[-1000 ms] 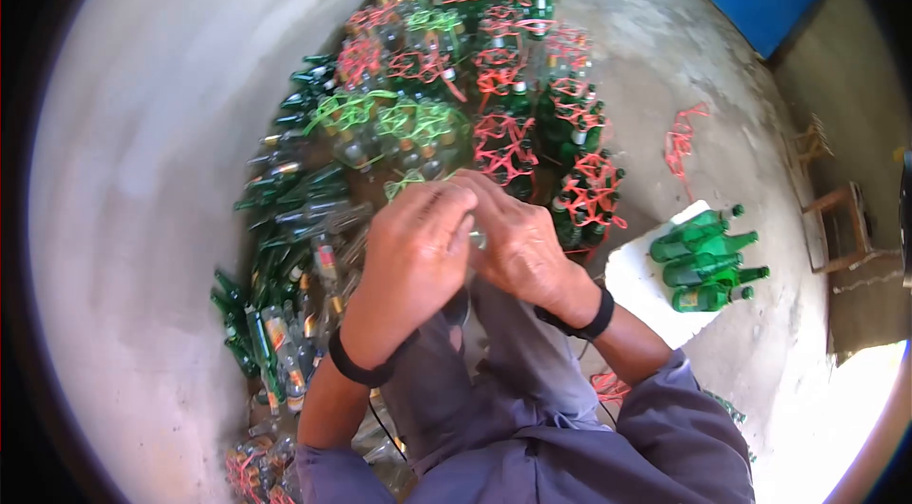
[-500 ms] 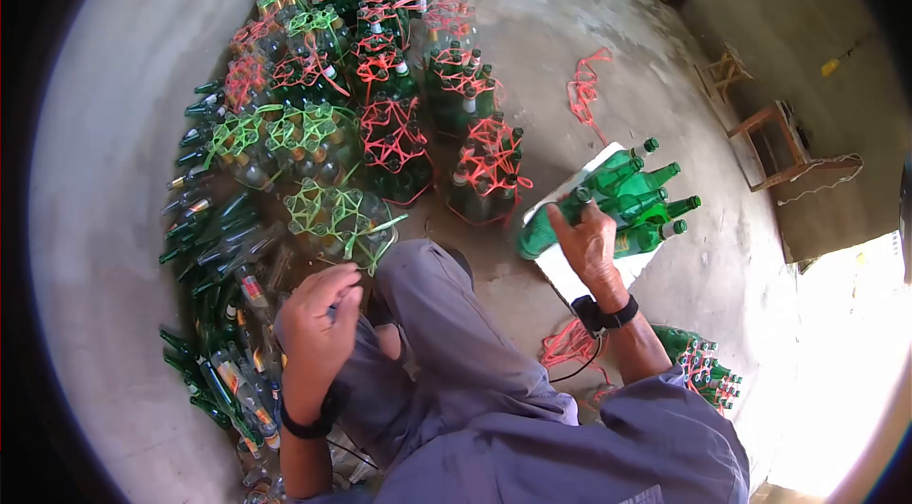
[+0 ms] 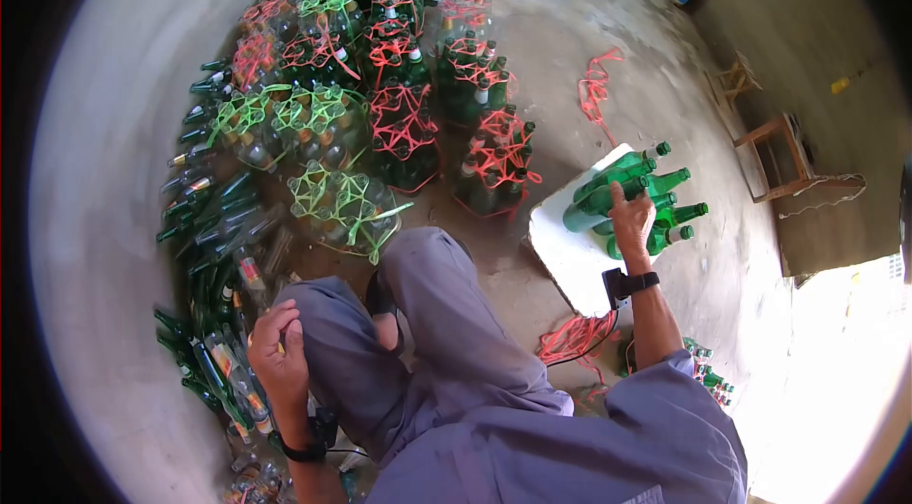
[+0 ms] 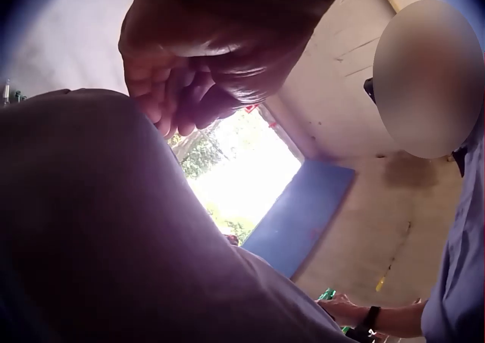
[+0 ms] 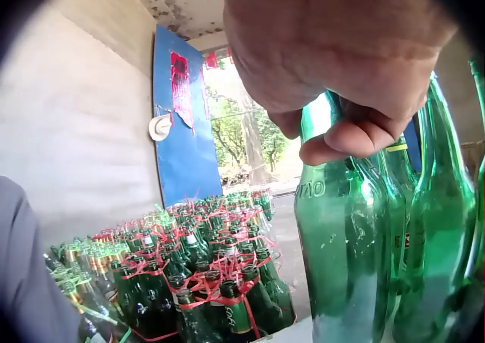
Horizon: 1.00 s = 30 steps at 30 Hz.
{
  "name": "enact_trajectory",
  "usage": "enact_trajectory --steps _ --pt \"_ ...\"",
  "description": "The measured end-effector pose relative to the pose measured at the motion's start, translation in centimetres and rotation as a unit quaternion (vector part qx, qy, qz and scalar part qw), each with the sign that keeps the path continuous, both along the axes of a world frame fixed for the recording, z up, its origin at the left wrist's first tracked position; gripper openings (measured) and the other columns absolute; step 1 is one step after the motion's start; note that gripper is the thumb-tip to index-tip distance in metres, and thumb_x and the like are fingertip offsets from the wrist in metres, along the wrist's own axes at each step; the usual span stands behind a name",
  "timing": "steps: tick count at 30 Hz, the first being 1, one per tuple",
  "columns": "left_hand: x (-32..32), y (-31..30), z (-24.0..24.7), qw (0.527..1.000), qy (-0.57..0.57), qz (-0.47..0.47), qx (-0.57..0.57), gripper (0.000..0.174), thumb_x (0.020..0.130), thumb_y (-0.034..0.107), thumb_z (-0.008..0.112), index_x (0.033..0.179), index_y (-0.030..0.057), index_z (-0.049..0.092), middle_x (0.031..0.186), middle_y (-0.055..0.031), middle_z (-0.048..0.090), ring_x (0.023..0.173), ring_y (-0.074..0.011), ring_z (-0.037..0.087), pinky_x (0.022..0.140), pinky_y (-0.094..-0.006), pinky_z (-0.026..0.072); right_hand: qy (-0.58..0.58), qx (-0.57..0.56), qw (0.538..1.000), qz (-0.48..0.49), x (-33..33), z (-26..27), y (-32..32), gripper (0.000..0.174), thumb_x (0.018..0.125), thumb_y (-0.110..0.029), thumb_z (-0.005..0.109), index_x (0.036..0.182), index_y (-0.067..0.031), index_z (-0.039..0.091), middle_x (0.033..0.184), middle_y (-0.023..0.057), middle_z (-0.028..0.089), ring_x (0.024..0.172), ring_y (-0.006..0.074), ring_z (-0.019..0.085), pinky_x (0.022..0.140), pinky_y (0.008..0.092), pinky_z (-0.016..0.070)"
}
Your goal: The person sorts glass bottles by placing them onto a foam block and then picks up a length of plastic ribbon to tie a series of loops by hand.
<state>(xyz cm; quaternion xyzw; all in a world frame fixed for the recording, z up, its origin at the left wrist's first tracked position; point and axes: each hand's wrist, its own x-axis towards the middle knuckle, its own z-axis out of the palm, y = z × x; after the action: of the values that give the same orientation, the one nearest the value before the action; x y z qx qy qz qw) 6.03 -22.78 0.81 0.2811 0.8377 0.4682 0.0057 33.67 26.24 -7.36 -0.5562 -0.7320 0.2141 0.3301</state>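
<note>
At the right, my right hand (image 3: 632,224) grips the neck of a green glass bottle (image 3: 589,209). The right wrist view shows this bottle (image 5: 341,244) upright, with the fingers (image 5: 352,138) curled round its neck. Other green bottles (image 3: 667,181) stand close beside it on a white board (image 3: 560,252). Over the left knee, my left hand (image 3: 277,357) hangs with loosely bent fingers and nothing visible in it. In the left wrist view, the left hand (image 4: 220,48) is above the trouser leg, its fingers loosely curled.
Bundles of bottles tied with red (image 3: 404,124) and green string (image 3: 347,205) stand ahead. Loose bottles (image 3: 223,361) lie along the left wall. Red string (image 3: 575,341) lies by the board, with another tied bundle (image 3: 708,376) behind the right forearm. Wooden frames (image 3: 774,157) stand at the right wall.
My hands have parted from in front of the knees. The right hand moved to the bottles on the board and took hold of one; the left moved down and left to the knee.
</note>
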Motion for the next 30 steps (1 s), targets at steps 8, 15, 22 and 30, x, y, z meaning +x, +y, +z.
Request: enact_trajectory --steps 8,15,22,30 --pt "0.0 0.7 -0.2 0.998 0.059 -0.007 -0.026 0.011 0.086 0.002 0.067 0.096 0.0009 0.071 0.105 -0.0127 0.072 0.098 -0.0278 0.063 0.091 -0.0369 0.0475 0.049 -0.011 0.999 0.009 -0.9 -1.2 -1.3 0.038 0.090 -0.027 0.076 0.094 0.0085 0.064 0.066 0.0164 0.069 0.053 0.0227 0.068 0.053 0.0352 0.0518" --pt "0.0 0.6 -0.1 0.998 0.060 -0.015 -0.021 0.010 0.086 0.002 0.067 0.096 0.0010 0.071 0.105 -0.0123 0.072 0.098 -0.0279 0.063 0.092 -0.0368 0.0476 0.033 -0.011 0.999 0.010 -1.0 -1.3 -1.1 0.038 0.092 -0.031 0.074 0.095 0.0058 0.062 0.063 0.0150 0.069 0.054 0.0243 0.070 0.057 0.0354 0.0537" --pt "0.8 -0.3 0.3 0.996 0.082 -0.016 -0.016 0.015 0.083 0.001 0.070 0.099 0.0018 0.072 0.111 -0.0120 0.071 0.103 -0.0302 0.063 0.093 -0.0387 0.0490 0.088 -0.072 0.994 0.007 0.1 -2.0 -1.9 0.027 0.094 -0.026 0.073 0.098 -0.0001 0.067 0.072 0.0070 0.068 0.057 0.0153 0.067 0.039 0.0246 0.0438" --pt "3.0 -5.3 -1.8 0.992 0.111 0.062 -0.010 0.025 0.083 0.000 0.069 0.108 0.0027 0.070 0.121 -0.0115 0.070 0.108 -0.0257 0.064 0.095 -0.0358 0.0492 0.121 -0.070 0.990 0.020 4.0 -7.2 -1.1 0.070 0.092 -0.032 0.072 0.142 0.0095 0.047 0.136 0.0205 0.060 0.079 0.0192 0.067 0.055 0.0271 0.0510"
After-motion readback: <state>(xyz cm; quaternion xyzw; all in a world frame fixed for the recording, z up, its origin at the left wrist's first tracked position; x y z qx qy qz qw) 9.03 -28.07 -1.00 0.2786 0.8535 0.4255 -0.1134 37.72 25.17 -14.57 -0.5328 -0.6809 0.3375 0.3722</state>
